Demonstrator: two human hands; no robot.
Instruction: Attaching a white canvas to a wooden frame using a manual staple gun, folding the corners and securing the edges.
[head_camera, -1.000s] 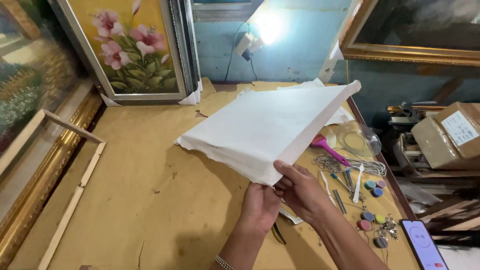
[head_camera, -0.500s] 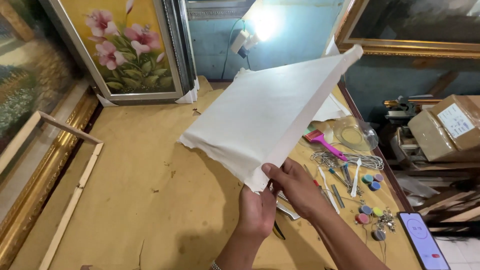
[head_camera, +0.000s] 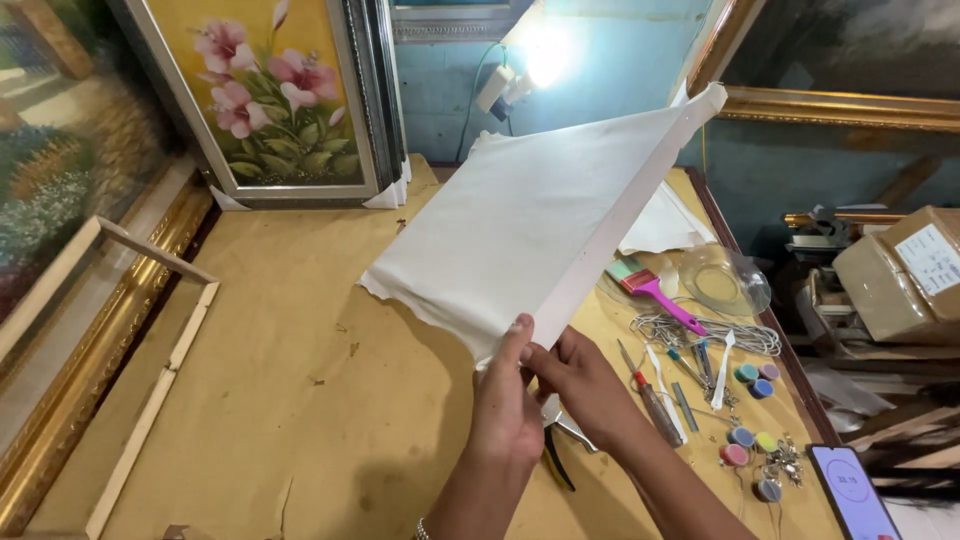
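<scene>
A large white sheet of canvas (head_camera: 530, 220), rolled along its right edge, is held up tilted over the brown paper-covered table (head_camera: 260, 400). My left hand (head_camera: 505, 400) pinches the sheet's near corner with thumb and fingers. My right hand (head_camera: 585, 385) grips the same corner from the right, touching the left hand. The sheet's far end rises toward the lamp at the back.
On the right lie a pink brush (head_camera: 655, 290), a clear dish (head_camera: 722, 280), small tools, several little paint pots (head_camera: 755, 375), pliers (head_camera: 555, 435) and a phone (head_camera: 855, 490). Framed flower painting (head_camera: 265, 95) stands at the back, gold frame (head_camera: 90, 370) and wooden strips (head_camera: 150, 410) on the left.
Both hands have raised the sheet and tipped its far end higher and to the right; the hands stay together at the near corner.
</scene>
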